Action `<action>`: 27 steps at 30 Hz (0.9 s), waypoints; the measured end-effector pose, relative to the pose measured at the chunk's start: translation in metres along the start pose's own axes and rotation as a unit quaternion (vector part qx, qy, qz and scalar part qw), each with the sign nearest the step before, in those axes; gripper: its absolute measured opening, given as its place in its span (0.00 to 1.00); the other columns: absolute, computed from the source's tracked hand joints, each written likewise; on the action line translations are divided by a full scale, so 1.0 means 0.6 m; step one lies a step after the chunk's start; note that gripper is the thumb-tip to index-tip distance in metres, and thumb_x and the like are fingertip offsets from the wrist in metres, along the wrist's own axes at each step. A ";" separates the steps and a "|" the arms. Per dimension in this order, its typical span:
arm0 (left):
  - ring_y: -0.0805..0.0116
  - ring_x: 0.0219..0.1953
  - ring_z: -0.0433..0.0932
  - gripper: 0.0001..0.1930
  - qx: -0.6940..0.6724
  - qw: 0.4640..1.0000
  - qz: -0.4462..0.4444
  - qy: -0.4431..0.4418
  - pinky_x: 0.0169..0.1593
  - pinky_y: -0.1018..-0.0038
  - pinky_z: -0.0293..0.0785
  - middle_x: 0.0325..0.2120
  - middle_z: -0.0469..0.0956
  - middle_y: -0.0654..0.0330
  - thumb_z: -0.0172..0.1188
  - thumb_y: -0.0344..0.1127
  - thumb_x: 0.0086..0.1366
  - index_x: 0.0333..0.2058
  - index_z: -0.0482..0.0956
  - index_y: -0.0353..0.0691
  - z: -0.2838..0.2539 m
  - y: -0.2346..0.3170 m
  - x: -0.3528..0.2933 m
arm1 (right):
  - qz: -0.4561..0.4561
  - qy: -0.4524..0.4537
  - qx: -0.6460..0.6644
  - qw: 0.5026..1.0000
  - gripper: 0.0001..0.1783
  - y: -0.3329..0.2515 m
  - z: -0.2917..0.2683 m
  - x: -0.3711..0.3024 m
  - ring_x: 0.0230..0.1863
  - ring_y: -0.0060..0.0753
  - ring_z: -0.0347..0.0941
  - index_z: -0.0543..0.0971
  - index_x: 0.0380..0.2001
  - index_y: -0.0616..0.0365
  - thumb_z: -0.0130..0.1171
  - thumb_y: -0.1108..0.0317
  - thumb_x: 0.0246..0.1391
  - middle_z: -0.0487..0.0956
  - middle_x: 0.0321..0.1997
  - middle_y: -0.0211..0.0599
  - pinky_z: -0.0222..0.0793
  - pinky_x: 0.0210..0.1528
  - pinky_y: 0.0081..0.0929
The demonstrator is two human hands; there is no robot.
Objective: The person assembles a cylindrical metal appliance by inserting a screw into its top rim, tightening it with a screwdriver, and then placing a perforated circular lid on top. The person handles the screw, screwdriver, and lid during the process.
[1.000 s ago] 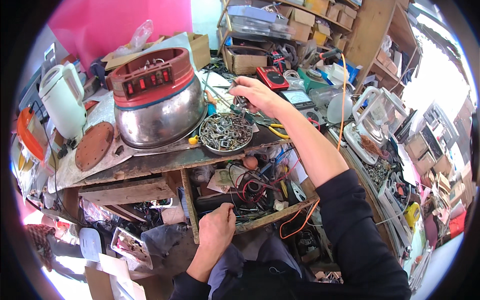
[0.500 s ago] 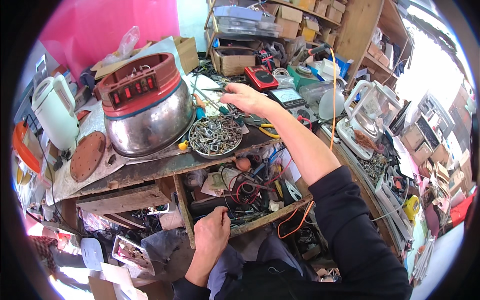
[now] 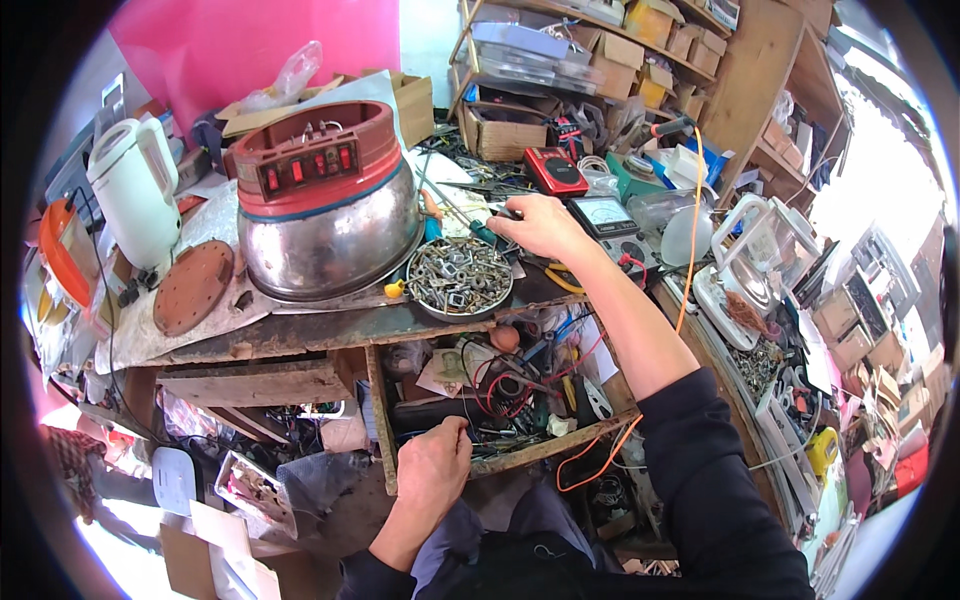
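Pink sheeting (image 3: 250,50) hung behind a cluttered tabletop (image 3: 300,330). Near its front edge sat a bowl (image 3: 436,312) heaped with screws (image 3: 465,275). At one o'clock from the bowl lay a screwdriver (image 3: 482,232), its handle just beside the right hand (image 3: 540,225) at two o'clock. That hand's fingers curved downward. At six o'clock, by the drawer (image 3: 560,445), the left hand (image 3: 433,465) was loosely closed, nothing visible in it. Farther out, a pot (image 3: 330,230) stood at ten o'clock and a meter (image 3: 605,215) at two.

Good handling probably called for a light fingertip pinch, with the wrist kept high to clear the bowl's rim.

Something dark showed by the right fingertips; whether they gripped it could not be told. The wrist partly hid the pliers (image 3: 563,278) at three o'clock, and the drawer's tangled contents were hard to separate.
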State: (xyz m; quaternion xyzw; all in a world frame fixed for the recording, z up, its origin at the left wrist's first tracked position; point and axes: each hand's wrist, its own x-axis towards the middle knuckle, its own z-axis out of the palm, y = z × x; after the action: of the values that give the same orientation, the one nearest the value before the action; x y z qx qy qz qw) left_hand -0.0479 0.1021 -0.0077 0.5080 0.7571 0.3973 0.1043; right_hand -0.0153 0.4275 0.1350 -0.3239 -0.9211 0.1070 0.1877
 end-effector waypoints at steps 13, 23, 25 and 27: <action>0.44 0.31 0.83 0.09 0.007 1.000 0.016 0.013 0.38 0.54 0.79 0.29 0.84 0.46 0.58 0.35 0.67 0.41 0.81 0.39 0.002 -0.003 -0.002 | -0.256 -0.095 0.010 0.962 0.26 -0.116 0.021 -0.062 0.53 0.53 0.76 0.82 0.53 0.41 0.71 0.46 0.53 0.76 0.53 0.44 0.72 0.56 0.45; 0.47 0.30 0.84 0.08 0.010 0.999 0.026 0.020 0.37 0.55 0.80 0.27 0.83 0.48 0.59 0.34 0.67 0.41 0.81 0.39 0.004 -0.008 -0.004 | -0.250 -0.045 0.066 0.965 0.17 -0.085 0.031 -0.046 0.47 0.48 0.77 0.83 0.43 0.51 0.68 0.61 0.48 0.78 0.44 0.42 0.73 0.52 0.39; 0.47 0.29 0.84 0.08 0.012 0.999 0.028 0.021 0.37 0.55 0.80 0.27 0.83 0.48 0.59 0.34 0.67 0.40 0.81 0.39 0.002 -0.007 -0.005 | -0.258 -0.042 0.090 0.961 0.17 -0.081 0.035 -0.039 0.47 0.47 0.77 0.83 0.41 0.53 0.68 0.63 0.47 0.79 0.42 0.41 0.73 0.52 0.38; 0.47 0.29 0.84 0.07 0.012 0.999 0.031 0.022 0.37 0.55 0.80 0.27 0.83 0.48 0.59 0.34 0.67 0.40 0.81 0.39 0.002 -0.007 -0.004 | -0.281 -0.025 0.108 0.953 0.16 -0.075 0.041 -0.030 0.45 0.44 0.77 0.82 0.40 0.57 0.69 0.65 0.46 0.80 0.39 0.40 0.73 0.50 0.35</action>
State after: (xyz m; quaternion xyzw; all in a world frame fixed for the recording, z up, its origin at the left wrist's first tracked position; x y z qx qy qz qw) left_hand -0.0491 0.0997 -0.0119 0.5237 0.7479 0.4021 0.0690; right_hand -0.0374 0.3794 0.1223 -0.0267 -0.9621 0.1571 0.2212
